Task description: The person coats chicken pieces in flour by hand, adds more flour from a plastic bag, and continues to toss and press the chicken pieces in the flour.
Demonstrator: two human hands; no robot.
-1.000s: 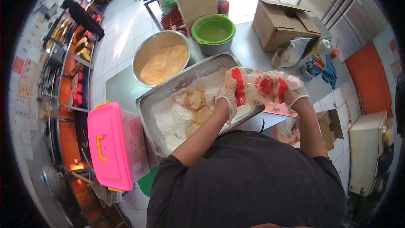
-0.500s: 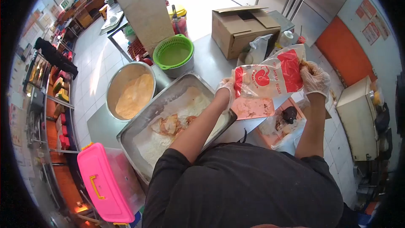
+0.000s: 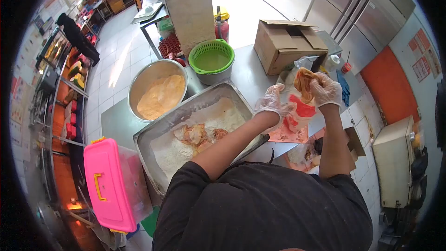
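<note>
Nearby: pink-lidded box [image 3: 109,183], at the counter's left end, just beside the tray.
Tray: steel tray [image 3: 183,111] of white flour, with coated pieces [image 3: 197,135] lying in its middle.
Left hand [image 3: 272,104]: clear glove, fingers closed on the bag's edge, above the tray's far right corner.
Bag: red-and-white plastic bag [image 3: 297,111], hanging between both hands (print unreadable).
Right hand [image 3: 325,90]: gloved, fist clamped around an orange-brown piece [image 3: 304,81] at the bag's mouth.
Beyond: round bowl [image 3: 148,74] of orange powder; green basket [image 3: 211,60]; open carton [image 3: 285,44].
</note>
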